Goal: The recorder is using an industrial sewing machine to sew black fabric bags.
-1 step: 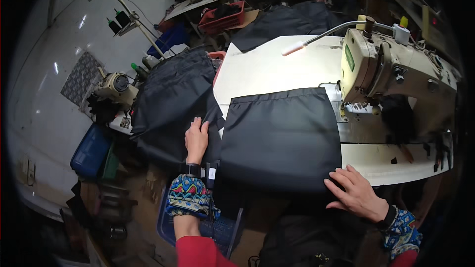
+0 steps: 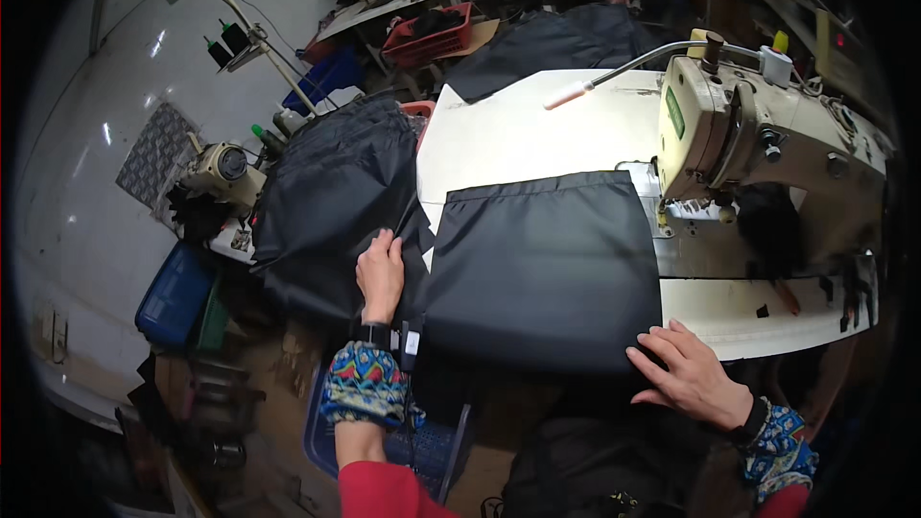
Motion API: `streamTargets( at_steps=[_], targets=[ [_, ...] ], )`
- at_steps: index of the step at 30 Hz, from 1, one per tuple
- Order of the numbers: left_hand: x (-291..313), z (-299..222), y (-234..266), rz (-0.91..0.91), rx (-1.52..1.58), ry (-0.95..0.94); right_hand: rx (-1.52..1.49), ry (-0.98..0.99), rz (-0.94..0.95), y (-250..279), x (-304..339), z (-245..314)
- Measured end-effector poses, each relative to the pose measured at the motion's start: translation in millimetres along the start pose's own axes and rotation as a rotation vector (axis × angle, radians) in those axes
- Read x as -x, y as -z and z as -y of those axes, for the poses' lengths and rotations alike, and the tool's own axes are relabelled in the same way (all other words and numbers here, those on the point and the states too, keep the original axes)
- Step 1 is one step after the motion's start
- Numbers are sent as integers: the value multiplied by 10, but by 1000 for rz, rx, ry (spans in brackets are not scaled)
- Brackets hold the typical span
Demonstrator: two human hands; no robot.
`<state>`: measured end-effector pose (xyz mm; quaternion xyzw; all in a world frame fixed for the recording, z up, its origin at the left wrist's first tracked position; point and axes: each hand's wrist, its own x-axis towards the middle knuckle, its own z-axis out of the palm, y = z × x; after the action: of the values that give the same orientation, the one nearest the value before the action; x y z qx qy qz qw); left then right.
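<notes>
A black fabric panel (image 2: 547, 264) with a hemmed far edge lies on the white sewing table, its near part hanging over the front edge. My right hand (image 2: 693, 376) rests at the panel's near right corner, fingers stretched and apart. On the left, my left hand (image 2: 381, 278) lies on a stack of black fabric pieces (image 2: 331, 192), fingers stretched out over the cloth. A sewing machine (image 2: 715, 125) stands to the right of the panel; its needle area is just beyond the panel's right edge.
The white tabletop (image 2: 537, 134) reaches behind the panel, under a bent lamp arm (image 2: 624, 62). More black cloth (image 2: 552, 43) lies at its far end. A blue basket (image 2: 436, 456) stands below my left forearm. A thread stand (image 2: 273, 62) rises at the left.
</notes>
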<state>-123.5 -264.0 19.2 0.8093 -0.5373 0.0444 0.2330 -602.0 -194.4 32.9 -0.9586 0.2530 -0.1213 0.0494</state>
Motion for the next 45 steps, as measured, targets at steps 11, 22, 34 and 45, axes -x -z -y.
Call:
streamTargets(
  at_steps=[11,22,34,45],
  targets=[
    [14,-149,1215,-150,1423,242,190,21,-28,-123,-259,57],
    [1110,425,791,298,1482,792,188,112,-22,-67,-349,84],
    [955,-1509,77,370,109,-785,58,123,-26,-138,-426,6],
    [199,-2105,-692,390,464,-847,120,75,0,-272,-177,209]
  ],
)
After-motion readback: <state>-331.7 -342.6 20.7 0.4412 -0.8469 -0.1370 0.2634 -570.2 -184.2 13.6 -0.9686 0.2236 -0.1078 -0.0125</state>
